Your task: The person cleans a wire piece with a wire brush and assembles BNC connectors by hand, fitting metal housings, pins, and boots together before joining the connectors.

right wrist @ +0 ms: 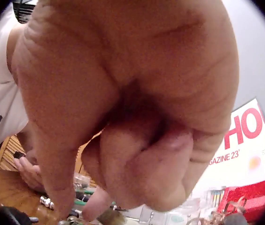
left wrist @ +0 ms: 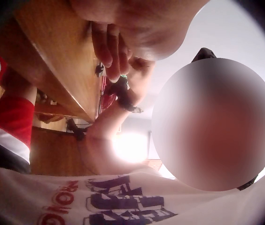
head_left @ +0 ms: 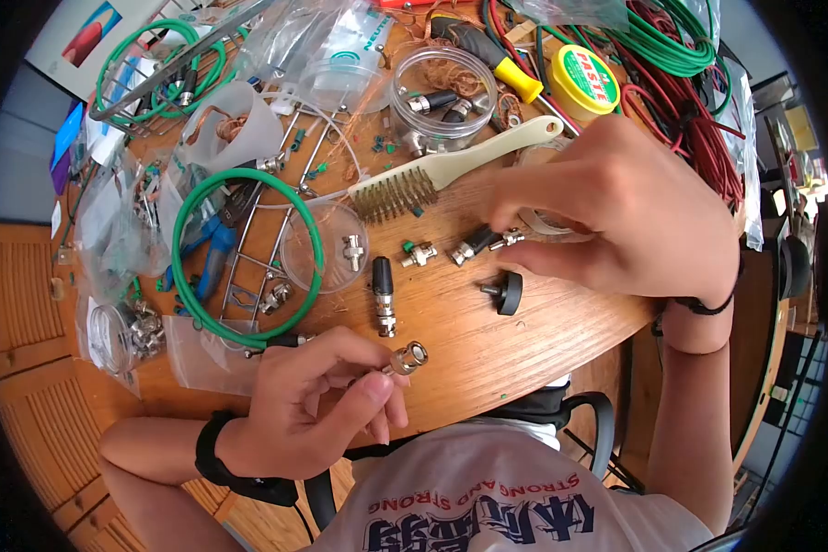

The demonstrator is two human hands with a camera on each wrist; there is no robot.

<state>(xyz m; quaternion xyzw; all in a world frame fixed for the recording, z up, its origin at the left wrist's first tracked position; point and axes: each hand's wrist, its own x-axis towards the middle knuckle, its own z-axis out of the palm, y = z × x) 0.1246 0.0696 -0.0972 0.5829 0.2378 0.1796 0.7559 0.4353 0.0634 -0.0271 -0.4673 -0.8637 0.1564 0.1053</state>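
In the head view my left hand (head_left: 317, 400) pinches a silver BNC connector (head_left: 408, 357) between thumb and forefinger, its round end facing up and right. My right hand (head_left: 607, 207) reaches down over the table, thumb and forefinger pinching a small silver BNC connector (head_left: 507, 239). Beside those fingertips lies a black-sleeved BNC plug (head_left: 472, 246). Another black-sleeved plug (head_left: 384, 296) lies beyond the left hand. A silver BNC piece (head_left: 420, 254) and a black knob (head_left: 506, 293) are between the hands. The right wrist view shows the right hand's thumb (right wrist: 60, 187) pointing down toward the connectors.
A wire brush (head_left: 460, 170) lies behind the connectors. To the left are a coiled green cable (head_left: 182, 267), a clear lid (head_left: 294, 262) and blue-handled pliers (head_left: 216, 262). A round clear jar (head_left: 444, 87), a yellow paste tin (head_left: 584, 80) and red cables (head_left: 708, 147) stand farther back.
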